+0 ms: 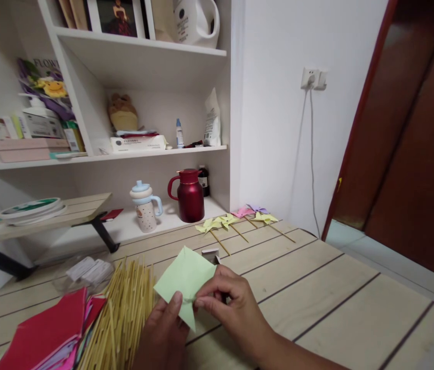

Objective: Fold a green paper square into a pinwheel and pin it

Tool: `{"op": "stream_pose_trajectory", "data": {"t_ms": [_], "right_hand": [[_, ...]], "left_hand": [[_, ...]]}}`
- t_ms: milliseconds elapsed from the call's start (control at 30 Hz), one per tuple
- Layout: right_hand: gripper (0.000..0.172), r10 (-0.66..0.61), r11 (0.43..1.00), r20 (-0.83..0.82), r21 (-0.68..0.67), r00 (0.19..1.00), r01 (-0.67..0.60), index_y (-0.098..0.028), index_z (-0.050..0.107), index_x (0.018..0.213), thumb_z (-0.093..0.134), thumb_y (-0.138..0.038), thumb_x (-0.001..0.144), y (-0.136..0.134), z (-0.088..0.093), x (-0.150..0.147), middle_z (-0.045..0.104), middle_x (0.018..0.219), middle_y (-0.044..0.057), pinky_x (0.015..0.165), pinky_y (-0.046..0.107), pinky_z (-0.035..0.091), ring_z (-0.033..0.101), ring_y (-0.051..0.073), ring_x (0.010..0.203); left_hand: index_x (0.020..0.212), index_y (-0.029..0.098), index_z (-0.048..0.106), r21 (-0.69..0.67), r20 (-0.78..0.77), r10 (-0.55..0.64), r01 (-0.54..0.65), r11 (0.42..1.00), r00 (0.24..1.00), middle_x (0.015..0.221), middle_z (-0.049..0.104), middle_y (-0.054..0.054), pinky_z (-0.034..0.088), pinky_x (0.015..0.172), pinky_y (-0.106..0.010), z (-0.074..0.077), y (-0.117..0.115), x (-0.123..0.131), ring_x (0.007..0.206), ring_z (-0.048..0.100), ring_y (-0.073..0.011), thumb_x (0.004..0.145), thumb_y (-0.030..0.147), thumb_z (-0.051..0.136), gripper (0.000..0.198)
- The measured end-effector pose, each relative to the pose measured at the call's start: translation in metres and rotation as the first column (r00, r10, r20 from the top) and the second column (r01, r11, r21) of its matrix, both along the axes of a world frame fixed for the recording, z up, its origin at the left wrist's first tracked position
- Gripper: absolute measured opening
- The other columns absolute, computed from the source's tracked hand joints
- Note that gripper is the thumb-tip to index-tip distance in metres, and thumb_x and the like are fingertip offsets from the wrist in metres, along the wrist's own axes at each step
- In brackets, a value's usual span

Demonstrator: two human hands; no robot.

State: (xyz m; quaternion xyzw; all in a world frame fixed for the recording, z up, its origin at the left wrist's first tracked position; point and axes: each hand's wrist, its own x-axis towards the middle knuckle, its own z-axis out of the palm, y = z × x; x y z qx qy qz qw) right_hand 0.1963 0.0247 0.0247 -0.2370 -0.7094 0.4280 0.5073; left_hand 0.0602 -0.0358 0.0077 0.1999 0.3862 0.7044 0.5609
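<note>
A light green square of paper (184, 272) is held up over the slatted table, with a cut or folded flap hanging at its lower side. My left hand (165, 329) is closed on its lower left edge, thumb on top. The thumb and forefinger of my right hand (236, 303) pinch the paper near the flap; whether a small piece sits between those fingertips is hidden. A bundle of thin yellow sticks (124, 308) lies left of my left hand. Just behind the paper a small grey box (211, 253) is partly covered.
Several paper pinwheels (226, 221) on sticks lie at the table's far edge. A stack of coloured paper (47, 329) and a clear bag (83, 270) are at the left. A red jug (191, 198) and a speckled cup (145, 210) stand in the shelf (143, 43).
</note>
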Motion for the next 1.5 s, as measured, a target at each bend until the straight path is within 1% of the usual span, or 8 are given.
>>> {"op": "stream_pose_trajectory", "data": {"t_ms": [100,333,433,533,667,967,1367,1500], "right_hand": [[0.008,0.018,0.999,0.006,0.033,1.000,-0.018,-0.022,0.078,0.071,0.076,-0.015,0.075,-0.001,-0.001,0.000,0.058,0.073,0.001,0.061,0.024,0.045,0.057,0.014,0.070],[0.006,0.018,0.994,0.054,0.111,0.998,-0.024,-0.020,0.077,0.073,0.076,-0.014,0.075,-0.003,0.000,-0.001,0.054,0.069,-0.001,0.059,0.022,0.042,0.054,0.013,0.066],[0.010,-0.020,0.998,0.074,0.064,0.997,0.016,-0.018,0.073,0.069,0.075,-0.009,0.073,-0.003,0.002,0.000,0.052,0.067,-0.002,0.057,0.022,0.039,0.051,0.011,0.062],[0.011,-0.062,0.998,0.090,0.027,0.994,0.060,-0.016,0.070,0.064,0.074,-0.011,0.073,-0.002,0.003,0.000,0.049,0.064,-0.003,0.056,0.022,0.037,0.048,0.011,0.060],[0.013,-0.092,0.995,0.099,-0.023,0.991,0.095,-0.016,0.067,0.062,0.073,-0.013,0.074,-0.002,0.003,-0.001,0.050,0.064,-0.003,0.055,0.022,0.035,0.047,0.011,0.059],[0.016,-0.123,0.988,0.121,-0.081,0.985,0.133,-0.015,0.064,0.059,0.071,-0.014,0.073,-0.003,0.003,-0.002,0.049,0.059,-0.004,0.053,0.021,0.033,0.044,0.010,0.056],[0.016,-0.124,0.987,0.144,-0.086,0.982,0.137,-0.015,0.064,0.058,0.072,-0.012,0.071,-0.002,0.002,-0.002,0.049,0.058,-0.005,0.054,0.021,0.033,0.044,0.010,0.056],[0.016,-0.118,0.985,0.145,-0.106,0.982,0.134,-0.015,0.063,0.058,0.071,-0.013,0.072,-0.002,0.003,-0.002,0.048,0.057,-0.005,0.053,0.021,0.032,0.043,0.010,0.055]], "left_hand": [[0.106,0.019,0.068,0.017,0.002,0.018,-0.018,1.000,1.000,0.097,0.075,-0.008,0.048,0.094,-0.039,0.002,0.001,0.007,0.096,0.068,-0.0251,0.072,0.031,0.075,0.037],[0.086,0.022,0.078,0.056,-0.488,0.151,-0.142,0.988,0.860,0.072,0.076,-0.005,0.056,0.079,-0.035,-0.015,-0.008,-0.018,0.072,0.069,-0.0252,0.057,0.030,0.083,0.030],[0.098,0.022,0.078,0.162,-0.901,0.216,-0.171,0.972,0.375,0.071,0.077,-0.006,0.058,0.069,-0.034,-0.022,-0.013,-0.032,0.064,0.071,-0.0253,0.066,0.028,0.072,0.033],[0.109,0.021,0.075,0.275,-0.961,0.267,-0.123,0.954,-0.075,0.071,0.077,-0.009,0.058,0.061,-0.032,-0.027,-0.014,-0.039,0.061,0.073,-0.0256,0.076,0.022,0.060,0.037],[0.112,0.015,0.073,0.350,-0.886,0.320,-0.033,0.936,-0.334,0.072,0.077,-0.012,0.058,0.058,-0.031,-0.033,-0.011,-0.040,0.059,0.073,-0.0253,0.080,0.018,0.052,0.038],[0.095,0.016,0.079,0.367,-0.905,0.330,-0.102,0.925,-0.268,0.044,0.067,-0.009,0.050,0.040,-0.033,-0.014,-0.013,-0.026,0.036,0.062,-0.0251,0.069,0.018,0.052,0.038],[0.051,0.025,0.072,0.022,-0.940,0.125,-0.309,0.951,0.317,0.034,0.056,-0.002,0.050,0.044,-0.032,0.012,-0.013,-0.010,0.035,0.056,-0.0210,0.069,0.044,0.063,0.028],[0.053,0.025,0.073,-0.017,-0.919,0.109,-0.317,0.948,0.378,0.032,0.052,0.000,0.051,0.048,-0.032,0.019,-0.016,-0.007,0.035,0.055,-0.0200,0.065,0.045,0.067,0.023]]}}
